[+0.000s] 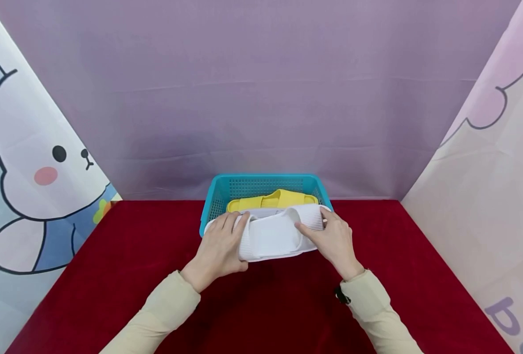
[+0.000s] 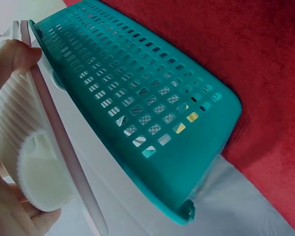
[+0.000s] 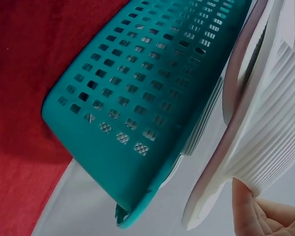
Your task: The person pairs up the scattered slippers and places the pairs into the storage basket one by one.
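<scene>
Left hand (image 1: 220,248): fingers curled over the left end of the white slipper (image 1: 275,235), thumb underneath; gripping it.
White slipper: held level between both hands, long axis left to right, strap facing up. Sits at the near rim of the teal basket (image 1: 211,196), far edge seems to overlap the rim; contact with it cannot be confirmed. Ribbed sole and strap show in both wrist views.
Second white slipper: left wrist view shows a flat white edge (image 2: 64,142) pressed against the ribbed one, so the hands may be carrying a stacked pair; cannot tell for sure.
Yellow slipper (image 1: 272,200): already lying inside the basket, toward its far side.
Teal basket: on the red tabletop (image 1: 110,275), back centre, close to the purple backdrop (image 1: 261,98).
Right hand (image 1: 334,241): fingers pinched on the right end of the white slipper, forefinger on top by the strap; gripping.
Progress (judgement): yellow slipper stowed. White one is at the basket edge but not yet in; lowering it in and letting go looks like what's left.
Surroundings: cartoon rabbit panel (image 1: 40,177) left, pale panel right.
</scene>
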The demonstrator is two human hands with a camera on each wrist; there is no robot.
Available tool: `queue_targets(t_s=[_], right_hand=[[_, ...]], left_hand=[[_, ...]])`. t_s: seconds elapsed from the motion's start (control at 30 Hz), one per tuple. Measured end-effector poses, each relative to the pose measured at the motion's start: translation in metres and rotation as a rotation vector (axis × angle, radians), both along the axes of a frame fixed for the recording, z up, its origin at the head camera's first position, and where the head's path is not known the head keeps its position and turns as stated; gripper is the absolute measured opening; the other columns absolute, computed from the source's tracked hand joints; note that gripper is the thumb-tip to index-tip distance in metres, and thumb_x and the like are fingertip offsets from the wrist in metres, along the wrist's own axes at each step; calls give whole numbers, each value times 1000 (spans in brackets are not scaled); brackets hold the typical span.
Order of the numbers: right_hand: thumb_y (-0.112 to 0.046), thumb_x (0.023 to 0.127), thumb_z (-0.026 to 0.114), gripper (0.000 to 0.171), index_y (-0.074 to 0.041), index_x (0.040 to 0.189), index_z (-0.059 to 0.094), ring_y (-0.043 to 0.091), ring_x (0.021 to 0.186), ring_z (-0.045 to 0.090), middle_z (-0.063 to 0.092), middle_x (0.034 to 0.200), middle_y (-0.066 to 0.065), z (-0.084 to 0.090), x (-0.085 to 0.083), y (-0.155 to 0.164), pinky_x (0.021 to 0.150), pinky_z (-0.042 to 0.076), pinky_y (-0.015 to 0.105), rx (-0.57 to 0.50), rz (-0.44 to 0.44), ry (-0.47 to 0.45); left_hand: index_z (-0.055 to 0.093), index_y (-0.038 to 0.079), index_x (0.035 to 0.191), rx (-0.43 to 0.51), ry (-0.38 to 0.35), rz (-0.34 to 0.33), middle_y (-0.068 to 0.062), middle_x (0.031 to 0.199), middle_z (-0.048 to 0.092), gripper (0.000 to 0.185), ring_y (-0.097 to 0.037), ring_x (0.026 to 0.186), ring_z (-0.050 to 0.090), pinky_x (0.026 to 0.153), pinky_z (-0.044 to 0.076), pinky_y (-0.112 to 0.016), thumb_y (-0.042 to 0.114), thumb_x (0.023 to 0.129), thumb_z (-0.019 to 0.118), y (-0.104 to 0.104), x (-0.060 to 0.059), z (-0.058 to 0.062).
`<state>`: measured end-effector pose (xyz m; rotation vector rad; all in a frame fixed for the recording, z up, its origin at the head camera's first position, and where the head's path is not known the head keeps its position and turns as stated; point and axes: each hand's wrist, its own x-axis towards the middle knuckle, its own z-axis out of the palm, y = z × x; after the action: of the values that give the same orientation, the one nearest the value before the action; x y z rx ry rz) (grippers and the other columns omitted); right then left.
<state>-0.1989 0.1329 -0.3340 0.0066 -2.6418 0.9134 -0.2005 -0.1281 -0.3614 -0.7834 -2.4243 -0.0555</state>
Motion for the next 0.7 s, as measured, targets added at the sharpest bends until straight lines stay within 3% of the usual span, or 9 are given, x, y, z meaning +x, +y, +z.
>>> queue_targets(t_s=[0.2,0.5,0.7], right_hand=[[-59,72,66,69,-5,113,60,23,79,59,67,95,11,0,2,-6,70,48,39,13,1,56],[-59,72,65,63,-4,102,62,21,71,58,63,78,9,0,7,-14,64,46,35,33,-12,71],[-61,71,64,72,-1,110,60,23,78,60,65,88,11,1,10,-17,68,48,39,48,-18,82]], left_hand=[[37,4,134,0,-32,-3,-14,123,51,110,-27,112,47,101,38,-39,56,46,78,1,0,2],[37,5,134,-6,-42,-2,-13,123,50,110,-26,112,47,101,38,-39,56,46,79,4,2,5],[37,5,134,-13,-34,-6,-13,123,50,109,-26,112,47,101,38,-39,56,46,78,5,1,5]])
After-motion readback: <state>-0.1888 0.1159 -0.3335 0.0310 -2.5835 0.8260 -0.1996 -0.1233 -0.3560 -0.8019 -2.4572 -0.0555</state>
